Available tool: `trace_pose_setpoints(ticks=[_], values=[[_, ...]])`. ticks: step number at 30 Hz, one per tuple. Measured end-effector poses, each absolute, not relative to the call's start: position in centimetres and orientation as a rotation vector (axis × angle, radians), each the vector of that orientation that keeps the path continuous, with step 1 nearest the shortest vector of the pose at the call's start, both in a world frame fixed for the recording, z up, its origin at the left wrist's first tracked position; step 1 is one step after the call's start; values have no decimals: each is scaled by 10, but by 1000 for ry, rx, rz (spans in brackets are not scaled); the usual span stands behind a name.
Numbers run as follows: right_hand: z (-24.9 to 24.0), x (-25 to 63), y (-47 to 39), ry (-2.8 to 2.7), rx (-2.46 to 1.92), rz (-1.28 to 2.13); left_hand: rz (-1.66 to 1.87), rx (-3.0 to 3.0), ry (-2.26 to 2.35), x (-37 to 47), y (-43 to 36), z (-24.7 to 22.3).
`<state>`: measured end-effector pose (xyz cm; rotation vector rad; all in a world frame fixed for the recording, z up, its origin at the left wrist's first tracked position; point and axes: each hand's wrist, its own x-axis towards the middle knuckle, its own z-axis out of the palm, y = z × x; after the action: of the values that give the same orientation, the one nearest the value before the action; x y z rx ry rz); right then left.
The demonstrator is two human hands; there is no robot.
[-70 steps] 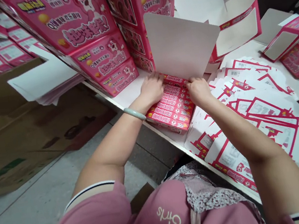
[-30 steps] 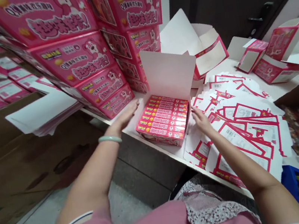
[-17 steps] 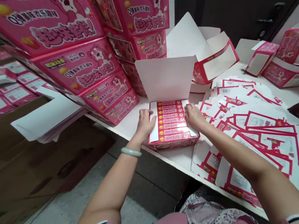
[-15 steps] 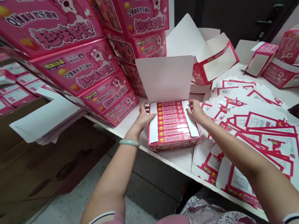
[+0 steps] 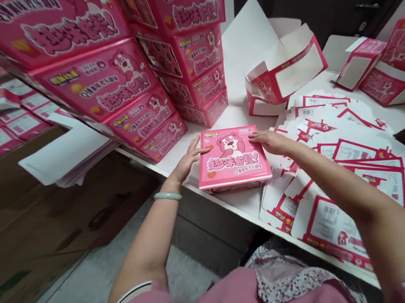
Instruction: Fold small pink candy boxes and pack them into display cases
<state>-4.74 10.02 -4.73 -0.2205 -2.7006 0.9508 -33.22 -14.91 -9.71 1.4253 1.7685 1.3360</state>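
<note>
In the head view a pink display box (image 5: 233,159) with a bear printed on its lid sits at the table's front edge. Its lid lies down over the top, so the small packs inside are hidden. My left hand (image 5: 187,161) rests at the box's left side, fingers stretched out and touching the lid's edge. Across from it, my right hand (image 5: 268,140) lies flat with its fingertips on the lid's upper right. Neither hand is wrapped round the box.
Tall stacks of pink boxes (image 5: 115,83) stand at the back left. Flat unfolded cartons (image 5: 340,150) cover the table's right side, with a partly folded carton (image 5: 289,71) behind them. White card sheets (image 5: 68,155) jut out on the left, above a big brown carton (image 5: 23,210).
The upright lid has swung down toward me and covers the row of small packs. My hands have moved from the side flaps onto the lid's edges, fingers straighter.
</note>
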Motion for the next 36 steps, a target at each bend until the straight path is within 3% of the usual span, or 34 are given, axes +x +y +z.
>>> trace_pose_setpoints(ticks=[5, 14, 23, 29, 36], values=[[-63, 10, 34, -2805, -140, 576, 1178, 2021, 1682, -280, -193, -95], [-66, 11, -1, -2659, -338, 263, 1505, 2179, 1789, -254, -193, -91], [-59, 13, -1, -2616, -323, 389, 1538, 2415, 1737, -267, -187, -52], [-83, 36, -3, -2586, -260, 649, 1423, 2288, 1828, -253, -200, -75], [-90, 36, -1, -2451, -256, 725, 1736, 1718, 1780, -237, -216, -96]])
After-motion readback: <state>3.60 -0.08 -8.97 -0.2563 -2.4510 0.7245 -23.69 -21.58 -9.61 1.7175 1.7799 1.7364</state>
